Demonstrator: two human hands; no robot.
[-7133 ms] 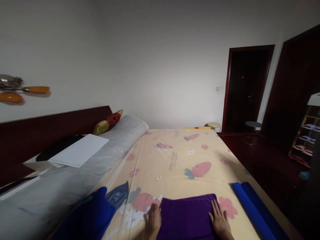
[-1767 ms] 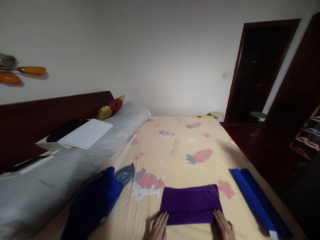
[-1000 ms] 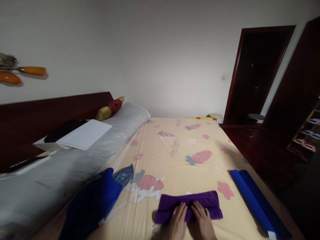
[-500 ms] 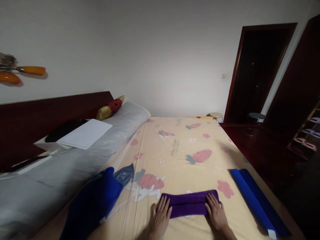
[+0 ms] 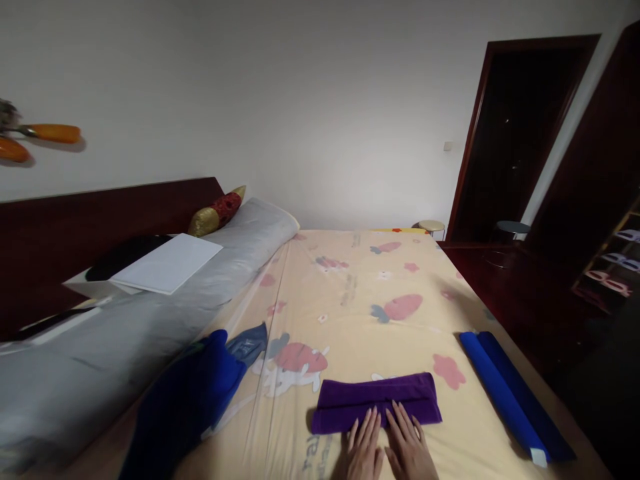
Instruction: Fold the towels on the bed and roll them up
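At five o'clock, a bare left hand (image 5: 365,443) and bare right hand (image 5: 409,443), cropped at bottom, are partly hiding a folded rectangular purple cloth (image 5: 376,393).

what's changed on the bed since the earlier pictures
The purple soft fabric cloth went from a broad flat sheet to a narrow folded strip. The left hand and right hand, earlier at its sides, have moved inward to its near middle, fingers resting on it. The long blue folded cloth and crumpled dark-blue fabric bundle stayed put.
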